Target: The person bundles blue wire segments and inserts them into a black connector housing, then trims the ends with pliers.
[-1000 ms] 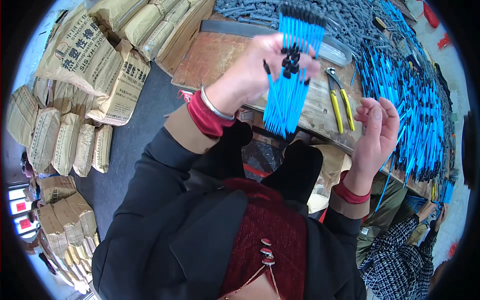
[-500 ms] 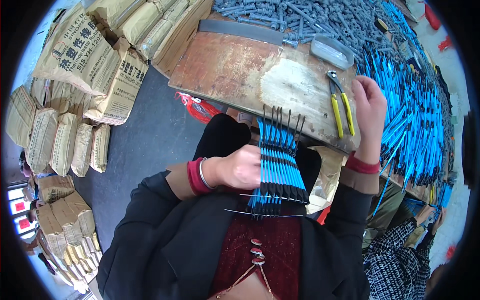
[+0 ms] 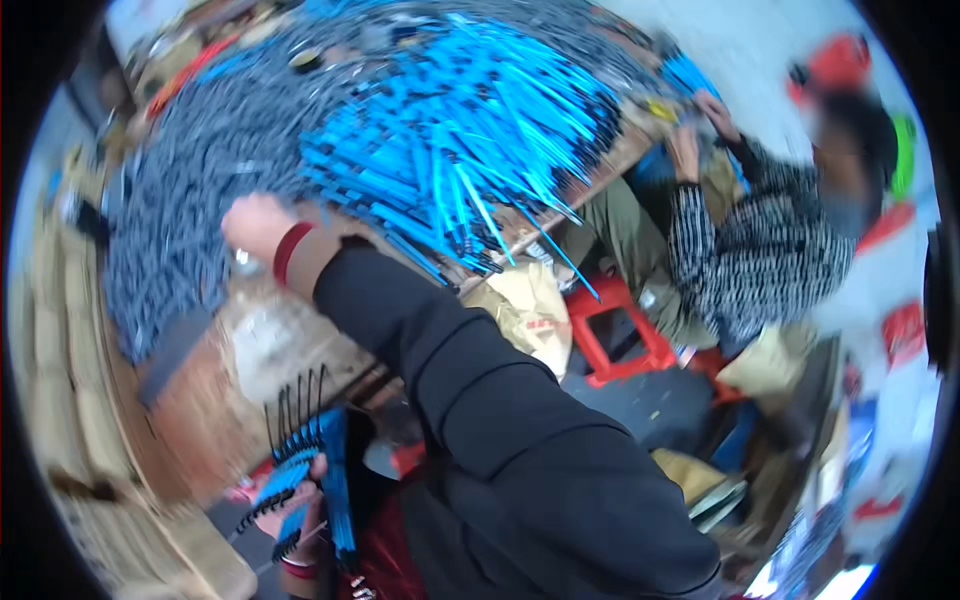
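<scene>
At the lower left, my left hand (image 3: 300, 500) is closed round a bundle of blue strips with black ends (image 3: 290, 470). Thin black prongs stick up from the bundle's far end. My right arm reaches out across the table, and my right hand (image 3: 258, 225) is over the near side of a heap of grey plastic parts (image 3: 190, 190). Blur smears its fingers, so whether it grips anything does not show. Beside that arm lies a big pile of loose blue strips with black tips (image 3: 450, 130).
The wooden table (image 3: 200, 430) has a pale worn patch. To the right, a seated person in a checked jacket (image 3: 740, 250) works at the table's edge. A red plastic stool (image 3: 625, 335) and a paper sack (image 3: 525, 310) stand between us. Stacked sacks (image 3: 60, 350) line the left.
The view has swung to the right, bringing the blue pile and the other person nearer the middle. My right hand has moved from beside the pliers to the grey heap. My left hand keeps the bundle.
</scene>
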`<act>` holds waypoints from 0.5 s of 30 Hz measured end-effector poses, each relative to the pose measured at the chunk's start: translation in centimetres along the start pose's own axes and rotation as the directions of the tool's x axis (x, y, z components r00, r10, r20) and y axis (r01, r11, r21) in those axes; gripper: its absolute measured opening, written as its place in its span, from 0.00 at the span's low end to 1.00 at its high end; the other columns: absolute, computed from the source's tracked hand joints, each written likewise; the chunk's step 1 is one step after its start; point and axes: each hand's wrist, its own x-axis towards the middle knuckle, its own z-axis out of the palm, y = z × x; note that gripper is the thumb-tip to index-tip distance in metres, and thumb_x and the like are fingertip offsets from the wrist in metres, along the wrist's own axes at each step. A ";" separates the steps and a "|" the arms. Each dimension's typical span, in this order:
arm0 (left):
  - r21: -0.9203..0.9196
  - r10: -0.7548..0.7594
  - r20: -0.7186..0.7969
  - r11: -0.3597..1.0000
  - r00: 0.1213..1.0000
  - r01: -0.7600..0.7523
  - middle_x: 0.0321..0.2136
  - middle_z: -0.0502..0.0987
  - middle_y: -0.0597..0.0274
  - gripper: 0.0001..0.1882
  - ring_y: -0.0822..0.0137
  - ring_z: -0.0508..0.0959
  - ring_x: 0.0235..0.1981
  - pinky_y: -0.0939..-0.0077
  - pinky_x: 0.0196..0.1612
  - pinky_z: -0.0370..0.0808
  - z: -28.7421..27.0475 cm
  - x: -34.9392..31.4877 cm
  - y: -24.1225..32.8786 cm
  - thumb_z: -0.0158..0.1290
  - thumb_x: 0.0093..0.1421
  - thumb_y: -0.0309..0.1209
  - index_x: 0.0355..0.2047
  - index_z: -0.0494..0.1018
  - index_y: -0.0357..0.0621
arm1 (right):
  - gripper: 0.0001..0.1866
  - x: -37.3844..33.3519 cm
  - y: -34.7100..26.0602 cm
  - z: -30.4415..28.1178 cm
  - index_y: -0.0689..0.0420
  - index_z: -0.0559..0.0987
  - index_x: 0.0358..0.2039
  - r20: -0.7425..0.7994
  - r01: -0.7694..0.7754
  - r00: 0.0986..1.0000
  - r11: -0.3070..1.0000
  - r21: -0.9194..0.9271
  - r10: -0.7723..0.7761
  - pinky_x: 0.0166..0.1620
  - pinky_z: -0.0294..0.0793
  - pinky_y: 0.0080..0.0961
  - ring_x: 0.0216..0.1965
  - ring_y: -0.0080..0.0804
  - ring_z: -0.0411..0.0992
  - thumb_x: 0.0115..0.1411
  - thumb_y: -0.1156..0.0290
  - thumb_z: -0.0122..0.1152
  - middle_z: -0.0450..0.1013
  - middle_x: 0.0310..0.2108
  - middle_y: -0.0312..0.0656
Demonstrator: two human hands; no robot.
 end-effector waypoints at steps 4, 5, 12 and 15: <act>0.166 0.196 0.219 0.958 0.956 -0.235 0.32 0.78 0.45 0.09 0.55 0.80 0.34 0.63 0.44 0.76 -3.1 2.9 -4.3 0.51 0.52 0.16 0.34 0.74 0.38 | 0.10 -1.1 2.7 0.2 0.51 0.83 0.29 0.040 -0.151 0.987 0.988 -0.036 0.153 0.35 0.77 0.33 0.34 0.36 0.77 0.51 0.69 0.53 0.78 0.30 0.39; 0.096 0.244 0.212 0.958 0.946 -0.269 0.31 0.78 0.45 0.10 0.55 0.80 0.34 0.62 0.44 0.76 -1.8 3.0 -3.7 0.50 0.52 0.15 0.33 0.74 0.39 | 0.10 -1.0 2.8 0.6 0.50 0.83 0.30 0.090 -0.149 0.984 0.987 -0.060 0.154 0.36 0.76 0.32 0.34 0.36 0.77 0.52 0.69 0.53 0.78 0.31 0.38; -0.035 0.381 0.200 0.924 0.903 -0.382 0.33 0.79 0.44 0.13 0.54 0.80 0.35 0.59 0.44 0.76 -0.5 2.9 -2.2 0.50 0.53 0.15 0.36 0.74 0.44 | 0.10 -0.6 2.6 0.3 0.49 0.83 0.31 0.198 -0.035 0.979 0.996 -0.081 0.050 0.36 0.76 0.33 0.36 0.35 0.77 0.53 0.69 0.53 0.78 0.33 0.37; -0.005 0.270 0.199 0.962 0.942 -0.274 0.34 0.79 0.43 0.13 0.53 0.80 0.36 0.59 0.44 0.76 -1.3 2.9 -2.6 0.50 0.53 0.15 0.37 0.75 0.44 | 0.10 -0.3 2.4 0.1 0.50 0.83 0.31 0.216 -0.022 0.976 0.997 -0.070 0.037 0.36 0.75 0.33 0.37 0.35 0.77 0.54 0.69 0.53 0.78 0.34 0.37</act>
